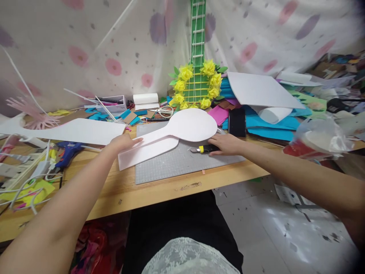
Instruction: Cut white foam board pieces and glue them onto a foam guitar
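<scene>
A white spoon-shaped cutout (191, 125), wide and round at its right end, lies over a second white piece (151, 153) of which only the lower part shows. My left hand (123, 144) pinches the narrow left end, thumb on top. Both pieces rest partly on a grey cutting mat (159, 173). To the right of the round end, my right hand (226, 144) is closed round the black handle of a utility knife (203, 149). Its yellow collar and blade tip point left, low over the mat.
Behind stands a green paper guitar (196, 85) with yellow flowers. Scissors (165, 111), a black phone (237, 122) and a white sheet (262, 89) lie along the back. At left are a blue glue gun (68, 152), cables and a long white cutout (85, 130). A plastic-wrapped container (316, 139) stands right.
</scene>
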A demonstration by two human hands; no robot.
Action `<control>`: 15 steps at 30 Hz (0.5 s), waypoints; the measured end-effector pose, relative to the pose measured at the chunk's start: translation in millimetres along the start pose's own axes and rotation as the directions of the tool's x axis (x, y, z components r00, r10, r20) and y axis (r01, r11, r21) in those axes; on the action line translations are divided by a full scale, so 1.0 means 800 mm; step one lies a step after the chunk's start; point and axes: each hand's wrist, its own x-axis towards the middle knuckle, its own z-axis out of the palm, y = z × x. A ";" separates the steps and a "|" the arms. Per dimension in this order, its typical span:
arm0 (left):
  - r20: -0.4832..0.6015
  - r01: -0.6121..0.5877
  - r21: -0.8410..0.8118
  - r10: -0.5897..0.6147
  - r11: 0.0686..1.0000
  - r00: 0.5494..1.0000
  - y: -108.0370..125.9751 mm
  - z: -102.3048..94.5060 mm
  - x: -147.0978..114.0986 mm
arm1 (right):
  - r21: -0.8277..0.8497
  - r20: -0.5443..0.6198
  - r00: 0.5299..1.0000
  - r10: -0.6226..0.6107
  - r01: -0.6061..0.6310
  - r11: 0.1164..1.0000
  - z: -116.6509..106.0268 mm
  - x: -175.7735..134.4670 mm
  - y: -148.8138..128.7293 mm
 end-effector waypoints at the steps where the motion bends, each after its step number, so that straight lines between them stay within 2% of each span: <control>1: 0.009 0.017 0.024 -0.017 1.000 1.000 -0.001 -0.003 -0.004 | -0.017 -0.012 1.000 0.026 -0.026 1.000 -0.003 0.001 -0.002; 4: -0.045 -0.001 0.042 0.003 0.999 0.999 -0.003 -0.006 -0.014 | -0.072 -0.056 0.992 0.112 -0.116 0.991 -0.014 0.014 -0.011; 7: -0.131 -0.114 0.039 0.118 0.993 0.984 -0.001 -0.002 -0.019 | -0.094 -0.134 0.987 0.086 -0.099 0.991 -0.020 0.032 -0.018; 9: -0.081 -0.179 0.064 0.184 0.982 0.980 0.002 0.001 -0.020 | -0.084 -0.178 0.984 0.026 -0.041 0.996 -0.017 0.044 -0.020; 11: 0.023 -0.200 0.097 0.199 0.975 0.980 0.006 0.003 -0.020 | -0.062 -0.201 0.979 -0.012 -0.001 0.998 -0.009 0.055 -0.022; 13: 0.092 -0.188 0.133 0.177 0.973 0.980 0.010 0.002 -0.021 | -0.042 -0.189 0.982 0.003 -0.011 0.999 -0.002 0.064 -0.024; 15: 0.113 -0.177 0.169 0.159 0.970 0.981 0.014 -0.002 -0.023 | -0.025 -0.142 0.989 0.049 -0.053 0.998 0.004 0.070 -0.028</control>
